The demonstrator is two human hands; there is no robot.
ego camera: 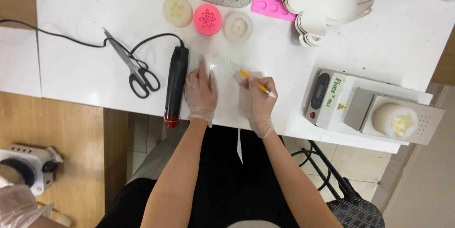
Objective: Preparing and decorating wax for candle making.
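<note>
Dark oblong screen (321, 90) on white scale (332, 100), right.

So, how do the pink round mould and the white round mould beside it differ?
The pink round mould is bright pink with a flower pattern on top; the white round mould is off-white with a pale lump in its middle. The pink one looks slightly larger. Both are round and stand on the white table, beyond the gloved hands.

A white table (85, 67) fills the upper frame. On its left lie grey-bladed scissors with black handles (132, 67), and right of them a black corded heat tool with a red tip (175, 86). Along the top centre stand a cream round mould (177, 11), a pink round flower mould (207, 19) and a white round mould (238, 26). Stacked white card cut-outs (322, 5) sit upper right, and a white digital scale (369, 109) bearing a cream cylindrical mould (395, 120) sits at right.
</note>
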